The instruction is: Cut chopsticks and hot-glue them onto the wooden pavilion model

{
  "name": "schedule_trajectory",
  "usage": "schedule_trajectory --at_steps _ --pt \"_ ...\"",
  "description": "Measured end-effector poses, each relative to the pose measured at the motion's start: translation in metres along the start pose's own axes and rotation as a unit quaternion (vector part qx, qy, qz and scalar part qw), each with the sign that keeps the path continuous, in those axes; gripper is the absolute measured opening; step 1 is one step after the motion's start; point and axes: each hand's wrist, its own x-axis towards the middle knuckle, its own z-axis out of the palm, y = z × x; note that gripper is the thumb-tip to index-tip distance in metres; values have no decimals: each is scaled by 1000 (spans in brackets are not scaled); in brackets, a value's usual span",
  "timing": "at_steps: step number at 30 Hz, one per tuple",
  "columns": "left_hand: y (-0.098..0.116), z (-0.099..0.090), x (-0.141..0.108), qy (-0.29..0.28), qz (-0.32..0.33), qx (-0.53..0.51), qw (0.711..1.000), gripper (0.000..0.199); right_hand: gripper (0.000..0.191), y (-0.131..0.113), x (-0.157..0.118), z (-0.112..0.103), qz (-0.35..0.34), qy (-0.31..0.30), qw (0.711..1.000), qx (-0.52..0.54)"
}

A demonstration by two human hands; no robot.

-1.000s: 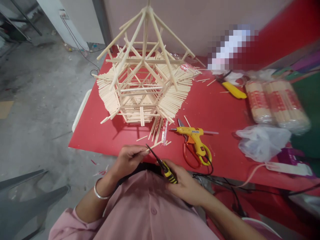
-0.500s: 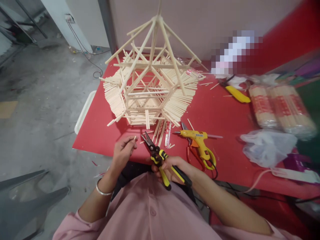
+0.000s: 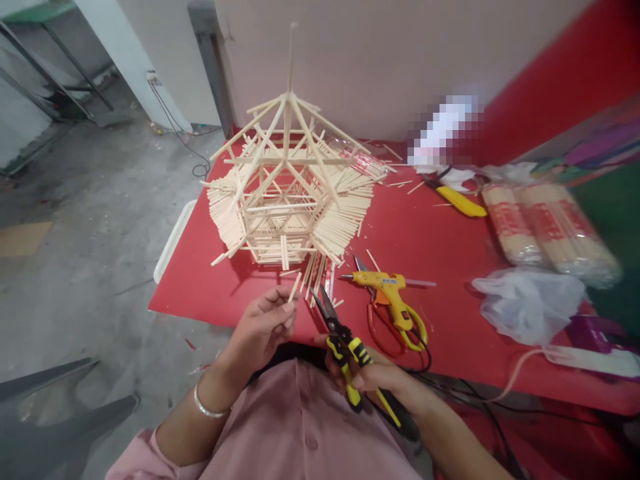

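Observation:
My left hand [image 3: 267,323] pinches a short wooden stick [image 3: 295,287] between thumb and fingers, its free end pointing up. In my right hand [image 3: 367,373] is a pair of black and yellow pliers [image 3: 340,327], gripped by the handles. The jaws are parted and point toward the stick without touching it. Just beyond both hands stands a pagoda-like model [image 3: 285,200] built of pale sticks, with a peaked roof frame and fanned eaves. Loose sticks [image 3: 314,275] lie at its foot on the red table [image 3: 430,247].
A yellow glue gun [image 3: 383,283] rests over red-handled scissors [image 3: 383,333] right of the pliers. Farther right are a yellow-handled tool [image 3: 463,201], wrapped stick bundles [image 3: 560,227], a clear plastic bag [image 3: 525,303] and a white power strip [image 3: 590,359]. Cables hang at the front edge.
My left hand has moved right and turned, so more of the stick shows. My right hand has shifted right and nearer to me with the pliers. The camera view has also shifted.

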Motion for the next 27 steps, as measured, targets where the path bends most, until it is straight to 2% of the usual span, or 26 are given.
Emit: schedule_trajectory --at_steps 5,12,18,27 --pt "5 21 -3 -46 6 -8 999 32 69 7 -1 -4 -5 -12 1000 6" --pt "15 34 6 3 21 -25 999 32 73 23 5 -20 -17 -32 999 -5" --pt "24 40 10 30 15 -42 999 22 74 30 10 -32 -25 -46 999 8" --pt "24 37 11 28 30 -55 998 21 70 27 13 -30 -32 -53 998 23"
